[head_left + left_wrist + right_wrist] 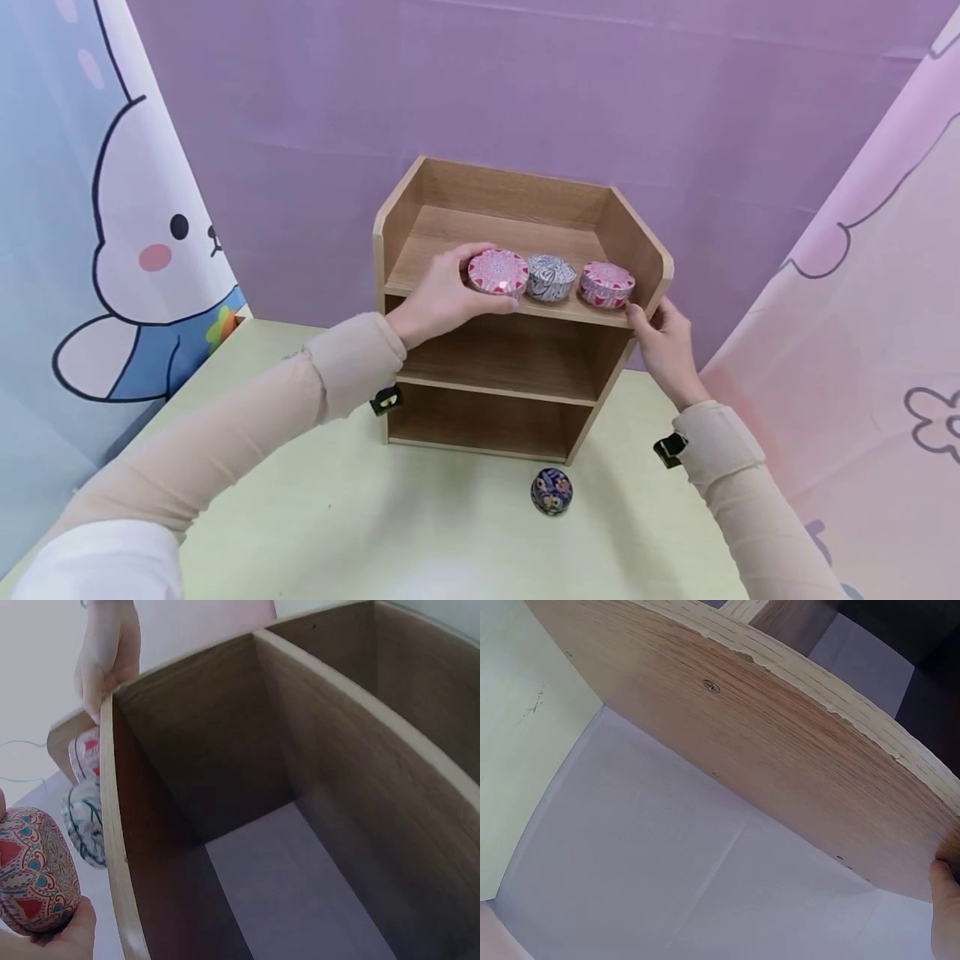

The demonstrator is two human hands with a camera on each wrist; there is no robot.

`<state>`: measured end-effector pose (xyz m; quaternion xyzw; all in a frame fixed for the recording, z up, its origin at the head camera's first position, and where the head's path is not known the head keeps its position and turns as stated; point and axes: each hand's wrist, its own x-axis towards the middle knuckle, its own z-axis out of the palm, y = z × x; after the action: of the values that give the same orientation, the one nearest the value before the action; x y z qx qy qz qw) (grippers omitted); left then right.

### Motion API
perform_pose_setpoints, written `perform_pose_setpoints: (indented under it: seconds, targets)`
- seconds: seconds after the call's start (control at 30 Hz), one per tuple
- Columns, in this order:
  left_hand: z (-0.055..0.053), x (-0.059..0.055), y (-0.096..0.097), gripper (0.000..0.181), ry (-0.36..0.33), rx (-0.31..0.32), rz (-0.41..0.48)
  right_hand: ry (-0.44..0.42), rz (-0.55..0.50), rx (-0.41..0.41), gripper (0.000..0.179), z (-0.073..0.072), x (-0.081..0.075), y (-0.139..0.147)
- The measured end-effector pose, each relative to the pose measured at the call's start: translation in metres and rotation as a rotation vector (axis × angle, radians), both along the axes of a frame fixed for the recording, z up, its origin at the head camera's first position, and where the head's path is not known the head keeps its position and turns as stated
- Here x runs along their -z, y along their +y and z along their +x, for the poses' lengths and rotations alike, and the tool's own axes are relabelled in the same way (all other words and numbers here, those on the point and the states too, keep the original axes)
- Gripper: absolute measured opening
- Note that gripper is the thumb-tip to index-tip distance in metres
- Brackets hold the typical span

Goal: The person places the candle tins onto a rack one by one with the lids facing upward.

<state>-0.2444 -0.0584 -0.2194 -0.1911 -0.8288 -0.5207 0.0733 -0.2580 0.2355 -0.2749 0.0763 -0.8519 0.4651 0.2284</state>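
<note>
My left hand [448,298] holds a round pink patterned tin [498,272] between thumb and fingers, at the front edge of the top shelf. Its red and teal print shows close up in the left wrist view. To its right, a black-and-white patterned tin [551,278] and a second pink tin [607,285] stand on that shelf. With thumb in front and fingers behind, my right hand [669,350] grips the right side panel of the wooden shelf unit [517,190]. Only part of that hand shows in the right wrist view.
A dark blue patterned tin [552,492] lies on the pale green table [337,508] before the unit. Two lower compartments open forward below the top shelf. Behind hangs a purple cloth [480,83], with printed curtains [862,350] at both sides.
</note>
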Motion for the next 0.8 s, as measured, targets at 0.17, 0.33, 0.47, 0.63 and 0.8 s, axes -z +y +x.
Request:
perform_pose_setpoints:
  seconds: [0.17, 0.33, 0.47, 0.63, 0.8]
  targets:
    - [-0.009, -0.007, 0.000, 0.078, -0.002, -0.010, -0.004, 0.013, 0.012, 0.006, 0.035, -0.001, 0.000, 0.000]
    - [-0.018, -0.012, -0.001, 0.078, -0.013, -0.027, 0.001, 0.015, 0.006, 0.015, 0.032, -0.003, 0.001, 0.001]
    - [-0.026, -0.013, -0.003, 0.079, -0.023, -0.042, -0.004, 0.012, 0.002, 0.010, 0.032, -0.002, 0.002, 0.000]
    - [-0.033, -0.014, -0.005, 0.079, -0.046, -0.069, -0.029, 0.005, -0.008, 0.003, 0.031, -0.002, 0.000, -0.001]
    - [-0.037, -0.015, -0.005, 0.078, -0.083, -0.077, -0.069, 0.002, -0.013, 0.013, 0.030, -0.001, -0.002, -0.001]
